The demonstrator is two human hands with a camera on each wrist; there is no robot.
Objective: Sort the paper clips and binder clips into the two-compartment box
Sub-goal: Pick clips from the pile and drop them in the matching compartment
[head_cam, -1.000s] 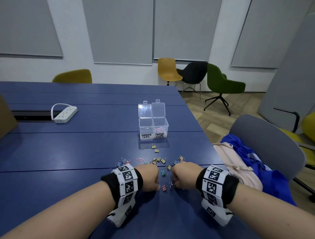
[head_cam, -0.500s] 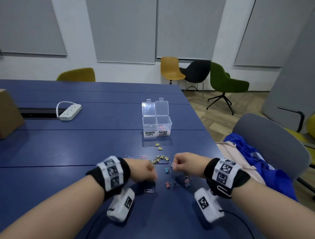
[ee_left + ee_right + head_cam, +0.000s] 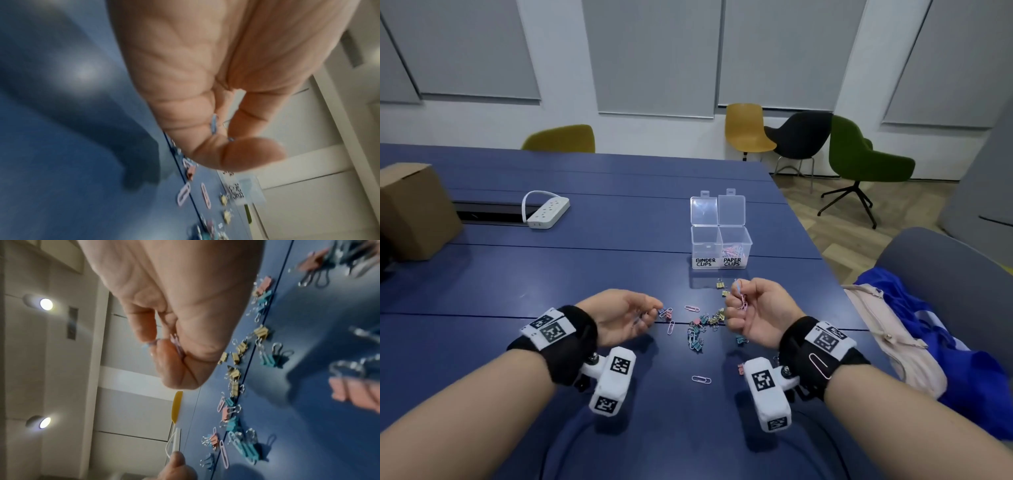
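Note:
A clear two-compartment box point(image 3: 720, 248) stands open on the blue table, labelled BINDER CLIPS on the left and PAPER CLIPS on the right. Pink paper clips point(image 3: 732, 251) lie in its right compartment. A scatter of coloured binder clips and paper clips point(image 3: 702, 325) lies between my hands. My left hand point(image 3: 654, 308) hovers left of the scatter and pinches a blue paper clip point(image 3: 213, 124). My right hand point(image 3: 736, 295) is raised right of the scatter, in front of the box, and pinches pink and blue paper clips point(image 3: 175, 342).
A loose pink paper clip point(image 3: 701, 379) lies near me, and another clings to my right wristband point(image 3: 820, 366). A power strip point(image 3: 548, 209) and a cardboard box point(image 3: 414, 209) sit far left. A grey chair point(image 3: 945, 270) with blue cloth and a beige bag stands beside the table's right edge.
Both hands have lifted off the clip pile, moved apart and turned their palms inward, each now holding paper clips. The pile is more spread out.

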